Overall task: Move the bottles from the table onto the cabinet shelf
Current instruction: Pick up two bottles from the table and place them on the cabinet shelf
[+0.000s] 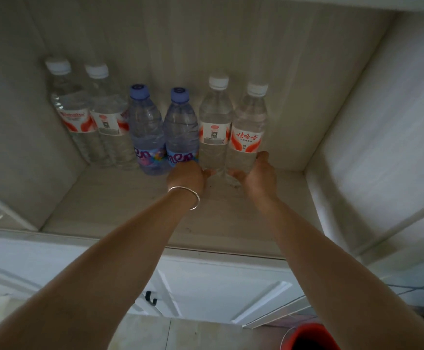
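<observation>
Below the arms, near the camera, a tiled floor (pixel 142 332) shows, with a red bucket (pixel 312 337) at the right and white cabinet doors (pixel 221 294) carrying a dark handle (pixel 151 298). Farther, the pale wooden shelf (pixel 120 203) lies inside the open cabinet. On it the left hand (pixel 186 176), with a silver bracelet (pixel 185 197) on the wrist, curls its fingers round the base of one clear bottle (pixel 214 127). The right hand (pixel 256 173) grips the clear bottle (pixel 248 137) beside it. At the back wall stand two purple-capped bottles (pixel 162 132) and two white-capped bottles (pixel 92 114).
</observation>
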